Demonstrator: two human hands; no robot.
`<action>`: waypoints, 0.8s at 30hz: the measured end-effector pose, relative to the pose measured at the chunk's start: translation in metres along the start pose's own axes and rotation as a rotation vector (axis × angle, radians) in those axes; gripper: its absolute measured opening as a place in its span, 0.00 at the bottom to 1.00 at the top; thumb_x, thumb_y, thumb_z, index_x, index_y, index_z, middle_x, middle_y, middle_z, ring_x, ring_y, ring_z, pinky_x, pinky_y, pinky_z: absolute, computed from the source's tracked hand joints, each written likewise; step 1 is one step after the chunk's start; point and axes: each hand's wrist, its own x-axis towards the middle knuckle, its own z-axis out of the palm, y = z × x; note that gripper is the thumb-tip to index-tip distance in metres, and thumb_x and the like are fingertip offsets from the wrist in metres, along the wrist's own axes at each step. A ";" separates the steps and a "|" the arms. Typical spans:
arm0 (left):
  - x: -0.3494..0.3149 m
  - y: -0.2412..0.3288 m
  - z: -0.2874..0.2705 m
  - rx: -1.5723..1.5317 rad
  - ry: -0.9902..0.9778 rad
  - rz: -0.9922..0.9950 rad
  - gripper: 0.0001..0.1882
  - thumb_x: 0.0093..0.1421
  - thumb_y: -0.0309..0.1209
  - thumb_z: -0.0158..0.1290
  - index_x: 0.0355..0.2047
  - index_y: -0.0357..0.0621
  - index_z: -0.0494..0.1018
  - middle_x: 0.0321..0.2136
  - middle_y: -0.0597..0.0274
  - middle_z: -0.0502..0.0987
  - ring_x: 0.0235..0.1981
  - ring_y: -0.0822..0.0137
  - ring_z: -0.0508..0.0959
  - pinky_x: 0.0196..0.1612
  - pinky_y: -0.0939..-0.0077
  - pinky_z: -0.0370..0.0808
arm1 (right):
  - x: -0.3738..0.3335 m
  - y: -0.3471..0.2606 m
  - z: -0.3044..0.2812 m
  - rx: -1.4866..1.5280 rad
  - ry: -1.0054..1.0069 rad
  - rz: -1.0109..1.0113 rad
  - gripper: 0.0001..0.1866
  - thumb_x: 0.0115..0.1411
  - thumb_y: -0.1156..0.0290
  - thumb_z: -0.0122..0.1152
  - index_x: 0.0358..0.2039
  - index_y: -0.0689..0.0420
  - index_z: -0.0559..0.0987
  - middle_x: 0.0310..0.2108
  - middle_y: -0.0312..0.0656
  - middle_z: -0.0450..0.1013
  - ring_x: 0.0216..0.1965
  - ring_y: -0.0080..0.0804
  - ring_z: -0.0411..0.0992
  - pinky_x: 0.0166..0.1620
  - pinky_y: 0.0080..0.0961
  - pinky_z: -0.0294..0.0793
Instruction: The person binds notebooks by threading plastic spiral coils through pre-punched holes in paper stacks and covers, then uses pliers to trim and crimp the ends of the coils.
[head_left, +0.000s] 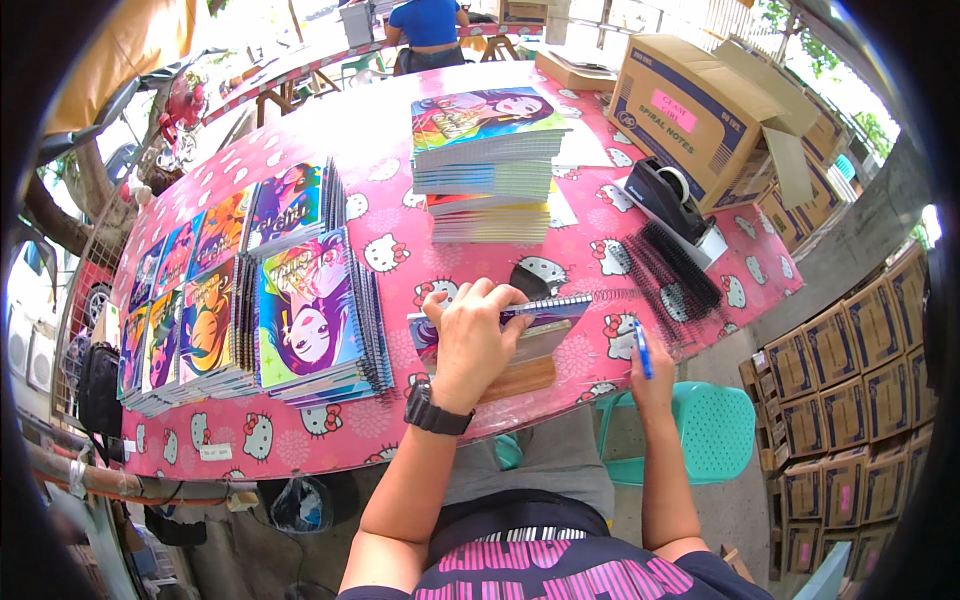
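Near the table's front edge, my left hand (472, 335), with a black watch on its wrist, is closed on a notebook (545, 340). Its thumb presses by the holed edge, and the fingers curl over the far side. From the right end of that edge sticks out a thin dark spiral coil (615, 295). Under the notebook lies a wooden block (520, 382). To the right, my right hand (652, 385) is closed around a slim blue tool (642, 350), held upright by the table edge; its exact kind is unclear.
Bound notebooks (315, 310) stand in several stacks at left. Farther back rises a stack of notebooks (485, 175). Black spiral coils (675, 270) lie at right beside a black tape dispenser (665, 200) and an open carton (690, 115). A green stool (710, 430) stands below the edge.
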 end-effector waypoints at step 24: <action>-0.089 -0.018 0.035 0.257 0.390 0.281 0.22 0.50 0.26 0.55 0.46 0.61 0.78 0.51 0.70 0.73 0.57 0.59 0.64 0.61 0.56 0.52 | 0.029 -0.160 -0.064 0.365 -0.256 -0.544 0.11 0.49 0.78 0.66 0.36 0.58 0.80 0.36 0.42 0.77 0.38 0.40 0.71 0.43 0.33 0.71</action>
